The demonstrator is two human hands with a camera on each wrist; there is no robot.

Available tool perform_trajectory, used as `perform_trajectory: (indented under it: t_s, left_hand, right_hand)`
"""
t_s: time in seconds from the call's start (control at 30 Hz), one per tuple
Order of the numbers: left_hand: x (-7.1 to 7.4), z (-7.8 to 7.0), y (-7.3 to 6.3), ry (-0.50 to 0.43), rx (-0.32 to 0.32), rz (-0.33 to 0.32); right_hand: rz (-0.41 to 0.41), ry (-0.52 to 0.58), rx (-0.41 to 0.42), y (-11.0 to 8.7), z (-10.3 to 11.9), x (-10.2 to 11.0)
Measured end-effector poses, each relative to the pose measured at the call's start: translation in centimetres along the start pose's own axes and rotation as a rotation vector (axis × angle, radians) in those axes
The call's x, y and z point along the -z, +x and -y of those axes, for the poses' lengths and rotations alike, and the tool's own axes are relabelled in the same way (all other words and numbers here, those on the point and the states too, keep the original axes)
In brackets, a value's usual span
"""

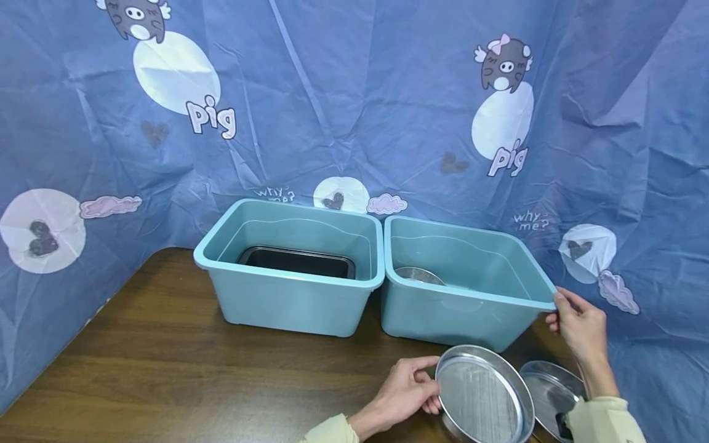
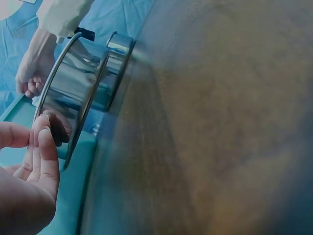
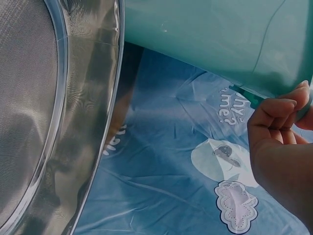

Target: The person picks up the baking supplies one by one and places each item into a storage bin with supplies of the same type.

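Observation:
My left hand (image 1: pixel 407 389) pinches the rim of a round metal sieve (image 1: pixel 480 397) at its left side, and the sieve is held tilted above the table. In the left wrist view the thumb and fingertips (image 2: pixel 45 142) meet on the rim of the shiny sieve wall (image 2: pixel 73 78). My right hand (image 1: pixel 581 326) grips the front right corner of the right teal bin (image 1: pixel 443 320), thumb over the rim. A second metal sieve (image 1: pixel 548 387) lies on the table at the right, partly hidden by the held sieve and my right forearm. Inside the right bin sits another round metal piece (image 1: pixel 419 275), mostly hidden by the front wall.
A left teal bin (image 1: pixel 288 301) stands beside the right one and contains a black rectangular tray (image 1: pixel 299 261). Both rest on a brown wooden table (image 1: pixel 194 381). Behind and to the sides hangs a blue cloth (image 1: pixel 343 92) with pig prints.

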State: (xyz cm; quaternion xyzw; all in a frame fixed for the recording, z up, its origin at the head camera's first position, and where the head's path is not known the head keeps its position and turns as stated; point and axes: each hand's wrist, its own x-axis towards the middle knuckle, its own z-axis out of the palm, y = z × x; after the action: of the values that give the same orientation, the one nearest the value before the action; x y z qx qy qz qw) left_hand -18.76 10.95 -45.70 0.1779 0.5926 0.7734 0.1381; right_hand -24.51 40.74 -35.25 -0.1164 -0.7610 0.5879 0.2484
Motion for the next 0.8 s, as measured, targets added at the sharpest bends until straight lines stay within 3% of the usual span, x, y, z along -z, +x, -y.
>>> perform_trajectory:
  t_s: [0.37, 0.8]
  left_hand:
    - [0.3, -0.8, 0.1, 0.032, -0.015, 0.008]
    - [0.0, -1.8, 0.3, 0.005, -0.009, 0.017]
  right_hand:
    - [-0.001, -0.003, 0.010, 0.1, -0.1, 0.0]
    - [-0.008, -0.004, 0.018, 0.1, -0.2, -0.1]
